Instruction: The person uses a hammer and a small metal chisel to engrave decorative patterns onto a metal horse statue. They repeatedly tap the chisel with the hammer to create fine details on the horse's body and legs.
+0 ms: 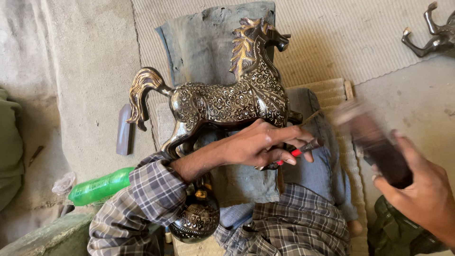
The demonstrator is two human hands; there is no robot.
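The left hand (265,144) rests against the belly of the horse figure (227,97), fingers pinched on a thin tool (303,148) with a red band. The right hand (422,189) is closed around a dark, blurred block (374,142), well right of the horse. The horse is dark metal with engraved scrollwork, lying over the lap on a grey cloth (204,42).

Probably a metal-craft workshop: engraved brass horse (227,95), another casting (433,33), bare concrete floor (90,71).
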